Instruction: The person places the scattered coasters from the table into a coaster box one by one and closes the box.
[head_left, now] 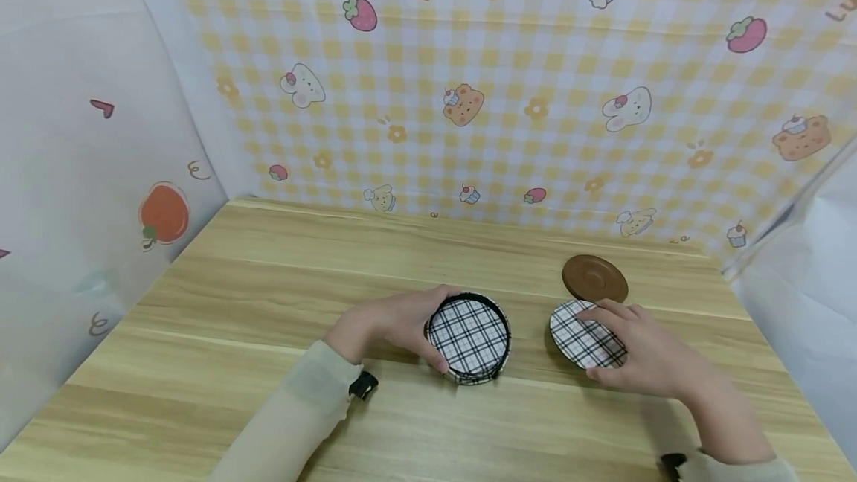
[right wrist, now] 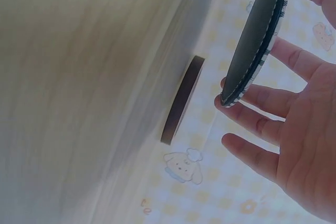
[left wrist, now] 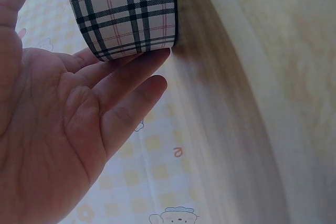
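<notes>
In the head view my left hand (head_left: 411, 324) grips the side of a round plaid coaster holder (head_left: 506, 342), which has a black inner rim and a plaid round face inside it. The left wrist view shows the holder's plaid wall (left wrist: 126, 14) against the fingers. To the right, my right hand (head_left: 652, 355) holds a round plaid coaster (head_left: 577, 332) by its edges, thumb on the near side. That coaster is tilted and raised off the table; its dark, stitched underside (right wrist: 254, 45) shows in the right wrist view.
A brown round coaster (head_left: 594, 278) lies flat on the wooden table (head_left: 268, 274), just behind the right hand. A yellow checked cloth (head_left: 428, 155) with cartoon prints hangs at the back. White printed cloth (head_left: 80, 192) stands along the left side.
</notes>
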Action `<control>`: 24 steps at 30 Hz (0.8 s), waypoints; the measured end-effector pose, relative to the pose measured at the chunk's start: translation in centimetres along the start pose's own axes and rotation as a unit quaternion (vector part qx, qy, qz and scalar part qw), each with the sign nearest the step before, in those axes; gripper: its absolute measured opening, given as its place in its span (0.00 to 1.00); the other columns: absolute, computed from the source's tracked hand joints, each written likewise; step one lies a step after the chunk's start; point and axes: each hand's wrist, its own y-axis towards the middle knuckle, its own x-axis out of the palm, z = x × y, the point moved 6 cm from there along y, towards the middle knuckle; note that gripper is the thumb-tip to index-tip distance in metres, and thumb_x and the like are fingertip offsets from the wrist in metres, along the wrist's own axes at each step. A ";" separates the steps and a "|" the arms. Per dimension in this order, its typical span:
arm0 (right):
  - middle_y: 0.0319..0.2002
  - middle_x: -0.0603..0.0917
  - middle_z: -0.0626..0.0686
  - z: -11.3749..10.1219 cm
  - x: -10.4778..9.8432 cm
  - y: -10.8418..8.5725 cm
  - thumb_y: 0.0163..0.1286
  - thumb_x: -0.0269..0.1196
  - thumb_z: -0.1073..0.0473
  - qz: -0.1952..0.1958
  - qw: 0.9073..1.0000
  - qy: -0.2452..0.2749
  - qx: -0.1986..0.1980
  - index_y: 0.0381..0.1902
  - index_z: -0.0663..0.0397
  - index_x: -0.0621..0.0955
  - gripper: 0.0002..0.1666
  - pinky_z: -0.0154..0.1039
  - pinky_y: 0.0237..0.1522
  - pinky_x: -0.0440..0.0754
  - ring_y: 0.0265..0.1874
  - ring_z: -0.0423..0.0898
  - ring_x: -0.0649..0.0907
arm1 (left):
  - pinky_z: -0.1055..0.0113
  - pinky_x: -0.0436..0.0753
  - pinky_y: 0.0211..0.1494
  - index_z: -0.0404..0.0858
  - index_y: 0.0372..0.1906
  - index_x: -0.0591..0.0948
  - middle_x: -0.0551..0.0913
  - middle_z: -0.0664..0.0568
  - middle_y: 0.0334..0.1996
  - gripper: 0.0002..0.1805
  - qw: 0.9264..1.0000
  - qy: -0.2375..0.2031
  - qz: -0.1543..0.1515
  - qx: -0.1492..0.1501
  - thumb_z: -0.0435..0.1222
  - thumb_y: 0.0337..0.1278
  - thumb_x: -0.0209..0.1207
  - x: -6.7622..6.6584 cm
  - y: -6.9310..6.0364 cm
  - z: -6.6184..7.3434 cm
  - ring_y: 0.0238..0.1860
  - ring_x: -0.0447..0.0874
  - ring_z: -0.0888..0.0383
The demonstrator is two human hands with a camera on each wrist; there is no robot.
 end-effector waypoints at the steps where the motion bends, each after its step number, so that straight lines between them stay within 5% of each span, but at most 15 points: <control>1: 0.65 0.73 0.67 -0.2 -0.1 0.0 0.47 0.77 0.40 0.001 1.000 0.000 0.000 0.61 0.43 0.77 0.43 0.68 0.45 0.79 0.58 0.72 0.74 | 0.56 0.70 0.72 0.45 0.77 0.55 0.70 0.51 0.69 0.62 1.000 0.000 0.000 0.000 0.49 0.36 0.79 0.0 0.0 0.0 0.68 0.70 0.55; 13: 0.65 0.73 0.68 -2.3 -0.1 0.6 0.46 0.76 0.43 0.019 0.999 0.012 -0.029 0.62 0.40 0.77 0.42 0.68 0.47 0.79 0.61 0.71 0.71 | 0.55 0.71 0.72 0.45 0.77 0.54 0.70 0.50 0.69 0.63 1.000 -0.013 0.005 0.000 0.49 0.34 0.80 0.2 -0.4 -0.4 0.68 0.71 0.53; 24: 0.65 0.73 0.63 -4.0 -0.5 1.0 0.47 0.76 0.44 0.034 0.998 0.020 -0.051 0.62 0.38 0.76 0.41 0.61 0.47 0.80 0.60 0.61 0.71 | 0.55 0.71 0.72 0.45 0.77 0.54 0.69 0.50 0.70 0.63 1.000 -0.007 0.000 0.002 0.49 0.35 0.79 0.1 0.0 -0.1 0.68 0.70 0.53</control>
